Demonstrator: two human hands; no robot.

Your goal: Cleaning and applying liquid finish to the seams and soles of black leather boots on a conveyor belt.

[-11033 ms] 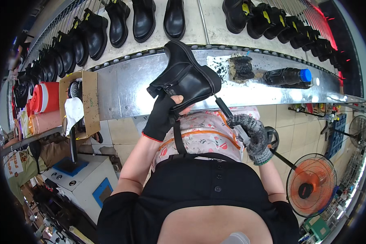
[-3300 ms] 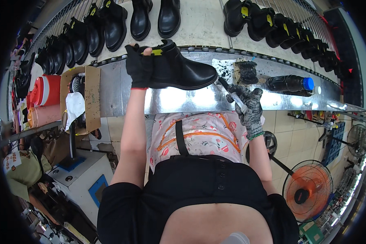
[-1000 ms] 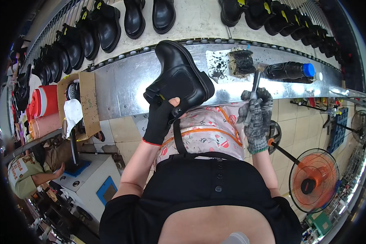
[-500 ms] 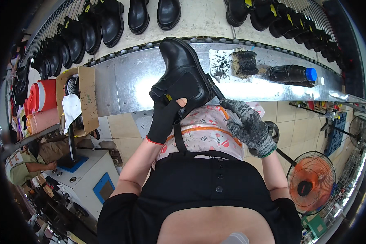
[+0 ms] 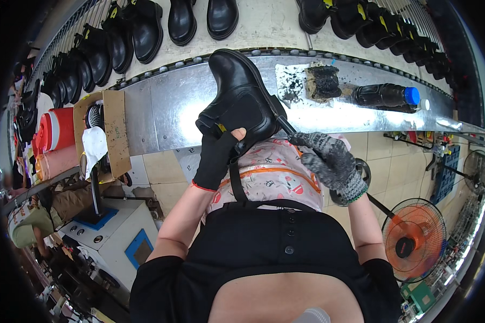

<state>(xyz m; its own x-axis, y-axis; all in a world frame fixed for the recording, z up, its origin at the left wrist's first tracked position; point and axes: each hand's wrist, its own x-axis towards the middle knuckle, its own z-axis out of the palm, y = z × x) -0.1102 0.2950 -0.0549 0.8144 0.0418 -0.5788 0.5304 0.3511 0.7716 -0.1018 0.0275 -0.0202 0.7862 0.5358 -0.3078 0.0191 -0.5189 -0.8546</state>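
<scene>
A black leather ankle boot (image 5: 237, 99) lies on its side at the near edge of the metal bench, toe pointing away from me. My left hand (image 5: 218, 156), in a black glove with the thumb tip bare, is closed around its upper by a yellow tab. My right hand (image 5: 331, 167), in a grey knit glove, grips a slim dark-handled tool (image 5: 286, 125). The tool's dark head lies against the boot's sole edge near the heel; its exact kind is hard to make out.
On the metal bench (image 5: 170, 116) sit a stained white sheet (image 5: 290, 89), a black-smeared sponge block (image 5: 323, 82) and a dark bottle with a blue cap (image 5: 380, 97). Black boots (image 5: 148, 32) line the conveyor behind. A cardboard box (image 5: 116, 132) stands left, a fan (image 5: 412, 239) right.
The boot has shifted very slightly left. The tool's head has moved a little along the sole edge, and my right hand has moved slightly with it.
</scene>
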